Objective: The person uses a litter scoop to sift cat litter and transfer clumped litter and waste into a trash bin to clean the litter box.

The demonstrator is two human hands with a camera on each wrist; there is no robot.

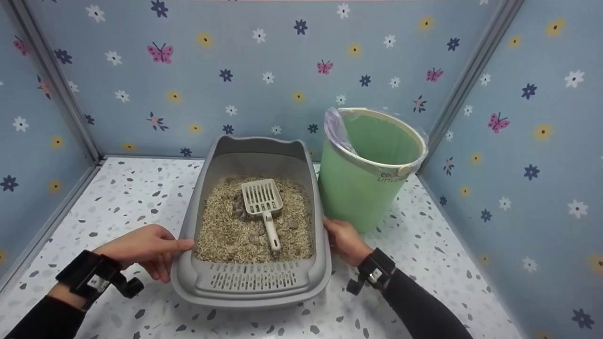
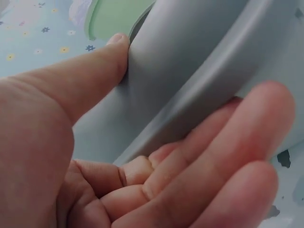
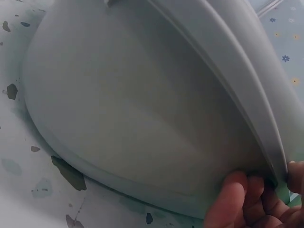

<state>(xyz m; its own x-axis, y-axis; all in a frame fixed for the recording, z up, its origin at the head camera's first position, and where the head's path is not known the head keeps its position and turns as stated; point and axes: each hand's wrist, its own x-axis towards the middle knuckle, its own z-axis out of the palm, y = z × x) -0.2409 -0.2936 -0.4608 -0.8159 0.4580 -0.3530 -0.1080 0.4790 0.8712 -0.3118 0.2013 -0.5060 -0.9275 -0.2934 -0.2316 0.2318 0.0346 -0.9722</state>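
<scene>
A grey litter box (image 1: pixel 254 297) stands in front of me, its low slotted end facing me. Tan pelleted litter (image 1: pixel 226 245) covers its floor, with darker clumps in it. On the litter lies a beige slotted scoop (image 1: pixel 267 215), handle toward me. My left hand (image 1: pixel 143 247) grips the box's left rim, thumb on top and fingers beneath; the left wrist view shows the thumb (image 2: pixel 107 66) on the grey plastic. At the right side my right hand (image 1: pixel 347 240) holds the rim, its curled fingers (image 3: pixel 232 197) tucked under the lip in the right wrist view.
A green bin (image 1: pixel 348 197) with a clear and lilac bag (image 1: pixel 337 127) over its rim stands close to the box's right side. Flower-patterned panels (image 1: pixel 264 56) close off the back and both sides of the speckled white surface (image 1: pixel 141 188). Each wrist wears a black camera strap.
</scene>
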